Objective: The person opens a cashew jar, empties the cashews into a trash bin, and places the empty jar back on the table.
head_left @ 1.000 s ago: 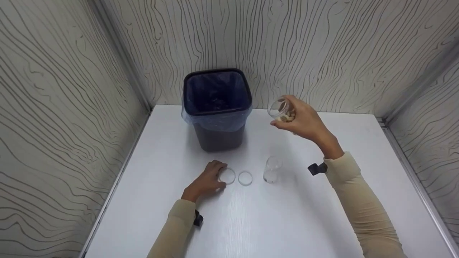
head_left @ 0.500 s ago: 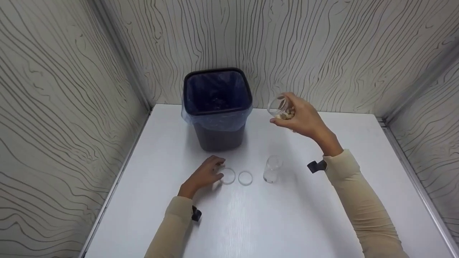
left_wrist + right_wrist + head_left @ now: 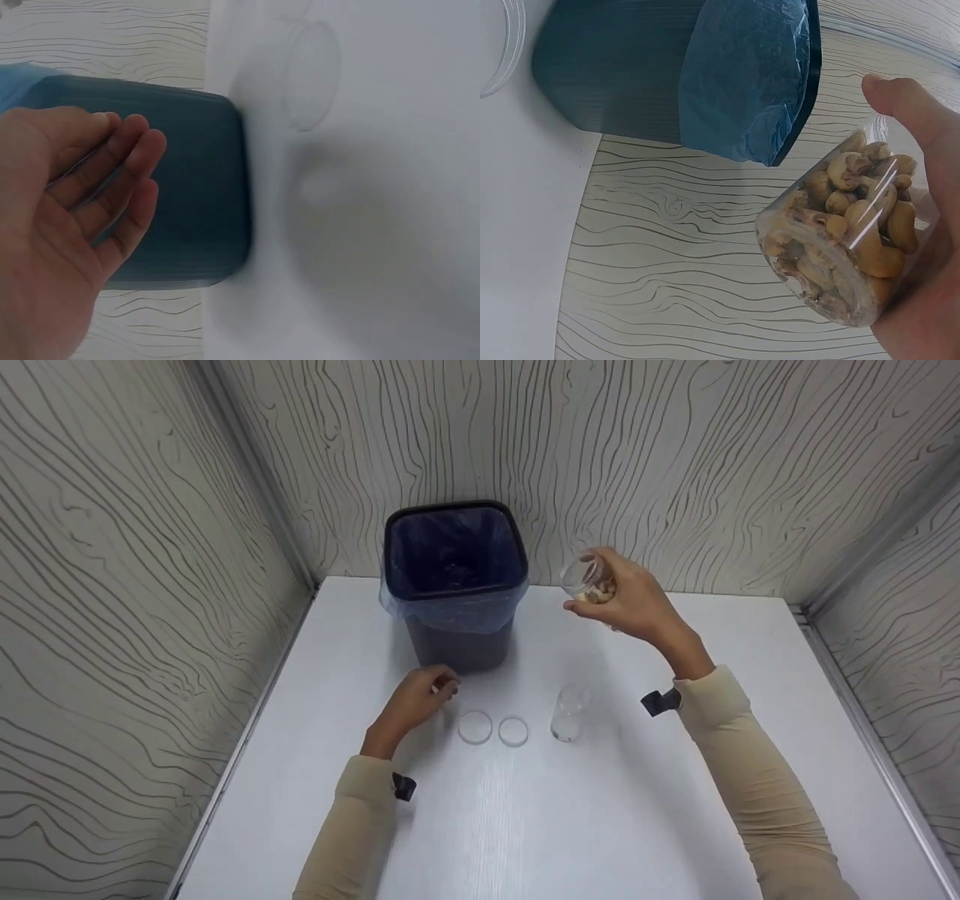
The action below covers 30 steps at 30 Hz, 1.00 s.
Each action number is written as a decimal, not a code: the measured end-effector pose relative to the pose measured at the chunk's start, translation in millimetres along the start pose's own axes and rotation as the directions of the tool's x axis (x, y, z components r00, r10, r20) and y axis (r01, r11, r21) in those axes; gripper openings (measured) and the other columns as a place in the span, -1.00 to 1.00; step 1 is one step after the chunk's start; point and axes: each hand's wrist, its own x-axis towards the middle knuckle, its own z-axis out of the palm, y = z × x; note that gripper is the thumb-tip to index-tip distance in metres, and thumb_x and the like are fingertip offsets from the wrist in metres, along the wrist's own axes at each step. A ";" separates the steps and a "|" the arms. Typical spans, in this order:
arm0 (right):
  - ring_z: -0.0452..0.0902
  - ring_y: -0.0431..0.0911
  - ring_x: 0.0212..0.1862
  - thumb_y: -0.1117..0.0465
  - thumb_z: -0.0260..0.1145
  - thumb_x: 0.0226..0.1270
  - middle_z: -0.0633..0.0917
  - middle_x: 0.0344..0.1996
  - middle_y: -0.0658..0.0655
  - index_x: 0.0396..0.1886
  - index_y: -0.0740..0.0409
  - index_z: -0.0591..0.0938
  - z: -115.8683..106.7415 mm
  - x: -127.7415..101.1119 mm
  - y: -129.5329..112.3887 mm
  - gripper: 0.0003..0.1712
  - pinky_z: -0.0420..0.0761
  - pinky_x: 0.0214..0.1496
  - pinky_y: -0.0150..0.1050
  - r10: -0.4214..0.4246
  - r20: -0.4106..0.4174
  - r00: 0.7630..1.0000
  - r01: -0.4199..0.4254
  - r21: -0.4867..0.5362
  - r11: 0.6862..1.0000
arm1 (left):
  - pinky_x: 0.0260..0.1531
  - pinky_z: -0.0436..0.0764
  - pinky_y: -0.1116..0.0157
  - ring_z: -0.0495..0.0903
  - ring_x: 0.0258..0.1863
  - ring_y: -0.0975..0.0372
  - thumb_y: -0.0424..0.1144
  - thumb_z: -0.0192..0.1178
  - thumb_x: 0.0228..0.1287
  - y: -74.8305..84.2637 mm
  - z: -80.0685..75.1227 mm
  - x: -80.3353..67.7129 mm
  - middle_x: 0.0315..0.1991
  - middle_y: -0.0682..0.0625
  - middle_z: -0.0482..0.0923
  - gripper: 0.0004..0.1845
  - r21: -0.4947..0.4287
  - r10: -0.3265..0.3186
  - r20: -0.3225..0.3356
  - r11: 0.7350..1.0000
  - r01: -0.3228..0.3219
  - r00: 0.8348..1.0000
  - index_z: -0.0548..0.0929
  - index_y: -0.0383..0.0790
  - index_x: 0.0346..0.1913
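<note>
My right hand (image 3: 637, 604) grips a clear plastic jar (image 3: 585, 576), raised above the table to the right of the bin. The jar is tilted, its uncapped mouth facing left toward the bin. Several cashews (image 3: 870, 225) fill much of the jar in the right wrist view. My left hand (image 3: 416, 696) hovers in front of the bin with loosely bent fingers and nothing in them. To its right, two round clear lids lie flat: a left lid (image 3: 475, 727) and a right lid (image 3: 513, 731). A second clear jar (image 3: 568, 718) stands uncapped beside them.
A dark bin (image 3: 459, 649) with a blue plastic liner (image 3: 457, 616) folded over its rim stands at the back of the white table (image 3: 487, 825). Behind it rises a wood-patterned wall (image 3: 555, 457); another wall (image 3: 112, 607) closes the left side.
My left hand has let go of the left lid and moved up and left, away from it. My right hand has risen slightly with the cashew jar, still tilted. The lids stay put.
</note>
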 end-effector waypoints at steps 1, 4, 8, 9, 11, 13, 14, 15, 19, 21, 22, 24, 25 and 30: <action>0.63 0.23 0.21 -0.16 0.63 0.24 0.67 0.23 0.31 0.48 0.04 0.47 -0.3 0.4 0.3 -0.09 0.65 0.23 0.30 -0.001 0.000 1.000 0.001 0.001 1.000 | -0.16 0.73 0.23 0.73 -0.24 0.23 -0.31 0.23 0.58 2.1 -2.9 0.8 -0.21 -0.04 0.78 -0.86 0.001 0.002 -0.012 1.000 -0.002 1.000 0.77 -0.26 -0.03; 0.64 0.23 0.19 -0.17 0.64 0.23 0.68 0.21 0.32 0.46 0.02 0.47 -1.0 1.5 0.4 -0.09 0.67 0.19 0.28 0.002 0.000 1.000 -0.002 0.001 1.000 | -0.17 0.73 0.21 0.73 -0.26 0.23 -0.31 0.22 0.59 8.4 -11.0 3.2 -0.22 -0.04 0.78 -0.82 0.013 0.005 -0.039 1.000 -0.004 0.999 0.78 -0.29 0.00; 0.65 0.24 0.17 -0.18 0.64 0.22 0.70 0.17 0.33 0.46 0.00 0.48 -1.6 3.0 -0.7 -0.10 0.68 0.15 0.29 0.007 0.007 1.000 -0.007 0.012 1.000 | -0.16 0.75 0.17 0.75 -0.25 0.20 -0.33 0.17 0.61 17.6 -20.3 6.0 -0.20 -0.07 0.79 -0.78 0.025 0.014 -0.058 1.000 -0.013 0.998 0.77 -0.34 0.07; 0.65 0.24 0.17 -0.18 0.64 0.22 0.70 0.17 0.33 0.45 0.00 0.48 -1.7 3.5 -1.1 -0.10 0.68 0.15 0.28 0.009 0.010 1.000 -0.009 0.017 1.000 | -0.16 0.75 0.17 0.74 -0.25 0.21 -0.34 0.17 0.61 20.0 -22.4 6.7 -0.20 -0.06 0.79 -0.78 0.029 0.017 -0.062 0.999 -0.016 0.998 0.77 -0.33 0.07; 0.65 0.23 0.17 -0.18 0.64 0.21 0.70 0.17 0.33 0.45 -0.01 0.48 -1.5 4.7 -2.0 -0.10 0.68 0.14 0.27 0.013 0.018 1.000 -0.013 0.023 1.000 | -0.17 0.74 0.18 0.74 -0.24 0.21 -0.35 0.16 0.61 24.0 -26.0 7.9 -0.20 -0.06 0.79 -0.78 0.039 0.027 -0.072 0.999 -0.024 0.997 0.77 -0.32 0.08; 0.64 0.21 0.17 -0.19 0.65 0.21 0.69 0.17 0.31 0.46 -0.03 0.47 -1.4 5.8 -3.0 -0.09 0.69 0.15 0.26 0.023 0.025 0.999 -0.024 0.027 0.999 | -0.17 0.74 0.18 0.74 -0.24 0.21 -0.35 0.16 0.60 28.2 -29.6 8.7 -0.20 -0.05 0.80 -0.78 0.048 0.041 -0.083 0.998 -0.037 0.996 0.78 -0.31 0.08; 0.64 0.20 0.17 -0.19 0.65 0.20 0.69 0.17 0.30 0.46 -0.05 0.47 -1.2 6.5 -3.4 -0.09 0.69 0.14 0.24 0.029 0.028 0.999 -0.030 0.027 0.999 | -0.17 0.74 0.18 0.74 -0.23 0.20 -0.34 0.17 0.60 30.3 -31.5 9.0 -0.19 -0.05 0.80 -0.78 0.052 0.050 -0.089 0.998 -0.045 0.995 0.78 -0.31 0.08; 0.64 0.19 0.17 -0.19 0.65 0.20 0.69 0.17 0.30 0.46 -0.05 0.47 -1.2 7.1 -3.7 -0.09 0.69 0.14 0.23 0.032 0.031 0.999 -0.033 0.027 0.999 | -0.17 0.74 0.17 0.74 -0.23 0.20 -0.34 0.17 0.59 32.2 -33.3 9.2 -0.19 -0.05 0.81 -0.78 0.057 0.056 -0.095 0.997 -0.050 0.994 0.78 -0.31 0.08; 0.65 0.22 0.18 -0.20 0.63 0.23 0.70 0.17 0.32 0.49 -0.02 0.45 -0.9 9.7 -4.0 -0.07 0.68 0.17 0.25 0.020 0.041 0.999 -0.021 0.012 1.000 | -0.16 0.77 0.16 0.77 -0.21 0.19 -0.29 0.18 0.63 39.3 -40.7 10.7 -0.18 -0.06 0.81 -0.76 0.067 0.077 -0.111 0.995 -0.070 0.991 0.79 -0.31 0.08; 0.65 0.23 0.18 -0.19 0.62 0.24 0.70 0.17 0.33 0.49 0.00 0.44 -0.7 11.0 -4.0 -0.07 0.68 0.18 0.25 0.009 0.043 0.999 -0.010 0.004 1.000 | -0.17 0.77 0.16 0.78 -0.22 0.20 -0.26 0.17 0.65 41.6 -43.7 12.3 -0.18 -0.05 0.81 -0.75 0.073 0.089 -0.119 0.994 -0.081 0.989 0.79 -0.31 0.08; 0.65 0.23 0.18 -0.19 0.61 0.25 0.70 0.17 0.33 0.50 0.01 0.44 -0.5 11.5 -3.8 -0.07 0.67 0.19 0.26 0.004 0.044 0.999 -0.004 -0.001 1.000 | -0.18 0.77 0.16 0.78 -0.23 0.20 -0.25 0.17 0.65 42.8 -45.3 13.0 -0.19 -0.05 0.81 -0.74 0.074 0.097 -0.121 0.993 -0.088 0.988 0.79 -0.32 0.09; 0.65 0.23 0.18 -0.20 0.60 0.26 0.70 0.17 0.34 0.51 0.02 0.44 -0.1 12.3 -3.8 -0.07 0.67 0.18 0.27 -0.003 0.046 0.999 0.004 -0.007 1.000 | -0.19 0.77 0.16 0.78 -0.25 0.20 -0.22 0.16 0.66 45.2 -48.2 14.6 -0.20 -0.05 0.80 -0.72 0.078 0.108 -0.126 0.992 -0.098 0.986 0.78 -0.33 0.09; 0.65 0.22 0.17 -0.20 0.60 0.26 0.69 0.16 0.33 0.51 0.01 0.44 0.0 12.5 -4.3 -0.07 0.67 0.18 0.27 -0.003 0.046 0.999 0.003 -0.009 1.000 | -0.20 0.77 0.17 0.77 -0.25 0.21 -0.21 0.16 0.66 46.6 -49.6 15.3 -0.20 -0.05 0.80 -0.72 0.083 0.110 -0.130 0.992 -0.100 0.985 0.79 -0.32 0.09; 0.64 0.19 0.13 -0.21 0.59 0.27 0.69 0.14 0.30 0.51 0.00 0.45 2.1 15.5 -5.4 -0.08 0.66 0.14 0.25 -0.005 0.044 0.999 0.005 -0.019 1.000 | -0.22 0.77 0.17 0.78 -0.28 0.20 -0.20 0.17 0.66 55.5 -57.3 18.9 -0.23 -0.05 0.81 -0.73 0.116 0.151 -0.158 0.984 -0.134 0.976 0.81 -0.29 0.04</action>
